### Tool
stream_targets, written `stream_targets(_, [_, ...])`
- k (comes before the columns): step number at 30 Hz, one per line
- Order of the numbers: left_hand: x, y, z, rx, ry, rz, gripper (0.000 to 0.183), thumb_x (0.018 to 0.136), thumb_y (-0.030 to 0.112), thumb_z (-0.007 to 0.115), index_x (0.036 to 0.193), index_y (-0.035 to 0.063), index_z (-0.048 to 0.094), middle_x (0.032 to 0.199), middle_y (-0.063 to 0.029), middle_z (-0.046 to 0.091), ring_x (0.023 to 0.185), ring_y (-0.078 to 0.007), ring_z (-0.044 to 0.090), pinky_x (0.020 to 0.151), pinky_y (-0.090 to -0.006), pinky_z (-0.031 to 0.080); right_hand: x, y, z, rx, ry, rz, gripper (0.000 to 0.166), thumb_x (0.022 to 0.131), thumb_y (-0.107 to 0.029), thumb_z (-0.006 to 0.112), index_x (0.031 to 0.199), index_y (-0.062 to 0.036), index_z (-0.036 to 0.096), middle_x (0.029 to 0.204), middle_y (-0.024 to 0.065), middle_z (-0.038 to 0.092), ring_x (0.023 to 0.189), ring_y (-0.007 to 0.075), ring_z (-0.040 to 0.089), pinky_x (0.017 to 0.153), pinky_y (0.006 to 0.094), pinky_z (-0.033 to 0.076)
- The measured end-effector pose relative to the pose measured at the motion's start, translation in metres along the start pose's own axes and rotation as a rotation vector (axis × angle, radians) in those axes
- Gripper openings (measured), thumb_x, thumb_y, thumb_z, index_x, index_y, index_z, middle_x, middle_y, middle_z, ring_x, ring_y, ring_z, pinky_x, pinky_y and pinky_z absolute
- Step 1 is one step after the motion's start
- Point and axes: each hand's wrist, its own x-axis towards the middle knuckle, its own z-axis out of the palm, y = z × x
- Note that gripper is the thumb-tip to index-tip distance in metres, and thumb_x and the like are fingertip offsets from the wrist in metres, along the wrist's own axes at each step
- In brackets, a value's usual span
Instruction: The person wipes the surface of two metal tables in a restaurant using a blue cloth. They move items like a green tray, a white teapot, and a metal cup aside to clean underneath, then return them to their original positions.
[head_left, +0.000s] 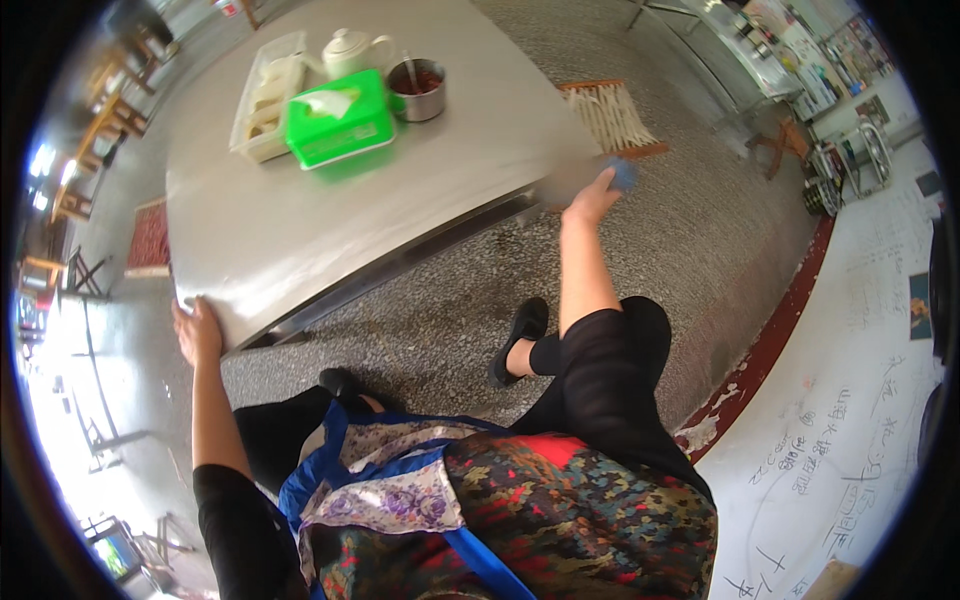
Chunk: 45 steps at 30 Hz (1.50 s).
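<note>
My left hand (198, 330) rests on the near left corner of the stainless steel table (337, 225), fingers over its edge. At the table's right corner, my right hand (595, 198) grips a blue cloth (622, 174), blurred and partly hidden by the fingers. Toward the table's far side stands a green tissue box (341, 124) with a white tissue sticking out. Beside it are a long pale plastic tray (251, 135) of small compartments, a white lidded teapot (349, 54), and a metal pot (422, 101) with dark red contents and a spoon in it.
A folding stool with a woven seat (611, 116) stands beyond the table's right edge, and a red-topped stool (148, 238) by its left edge. Wooden stools (112, 124) line the far left. On the right runs a white wall (810, 450) bearing writing, with a metal frame near it.
</note>
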Motion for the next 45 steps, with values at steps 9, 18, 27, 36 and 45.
stream_targets(9, [-0.005,0.002,-0.009,0.039,-0.094,0.125,0.068,0.097,0.045,0.039,0.144,-0.0034,0.033,0.126,-0.0352,0.052,0.114,-0.0491,0.053,0.1,-0.0503,0.041,-0.126,0.02,0.018,-0.326,-0.113,-0.143,0.055,0.102,-0.033,0.044,0.137,0.0079,0.031,0.133,0.0267,0.049,0.12,0.0368,0.052,0.102,0.0439,0.041])
stream_targets(18, [-0.007,0.002,-0.014,0.033,-0.093,0.124,0.07,0.097,0.047,0.039,0.146,-0.0023,0.031,0.128,-0.0338,0.051,0.118,-0.0471,0.052,0.102,-0.0482,0.04,-0.333,0.05,-0.005,-0.309,-0.811,-0.323,0.032,0.096,-0.02,0.057,0.118,0.0012,0.047,0.113,0.0189,0.055,0.105,0.0333,0.055,0.097,0.0419,0.041])
stream_targets(27, [0.007,-0.018,-0.017,0.001,-0.23,0.257,0.074,0.096,0.052,0.043,0.148,0.0013,0.03,0.124,-0.033,0.054,0.112,-0.0474,0.056,0.096,-0.0481,0.046,-0.206,-0.009,0.01,-0.153,-0.363,0.066,0.046,0.099,-0.023,0.056,0.132,0.0009,0.035,0.127,0.0142,0.049,0.112,0.0265,0.054,0.099,0.0406,0.044])
stream_targets(36, [0.031,-0.089,0.048,-0.258,-0.037,0.34,0.081,0.093,0.058,0.044,0.15,0.0029,0.028,0.145,-0.0295,0.039,0.131,-0.0423,0.044,0.107,-0.0457,0.037,-0.348,0.027,0.018,-0.505,-0.695,-0.344,0.068,0.092,-0.019,0.062,0.138,0.0102,0.022,0.131,0.0286,0.035,0.121,0.0392,0.042,0.105,0.0468,0.032])
stream_targets(45, [0.006,-0.043,0.0,-0.39,-0.204,0.12,0.083,0.095,0.063,0.036,0.145,-0.0028,0.03,0.136,-0.0326,0.046,0.122,-0.0462,0.05,0.103,-0.0461,0.041,-0.577,0.108,0.018,-0.378,-1.194,-0.396,0.054,0.081,-0.005,0.068,0.12,0.0019,0.031,0.11,0.0239,0.036,0.105,0.0388,0.04,0.092,0.0478,0.032])
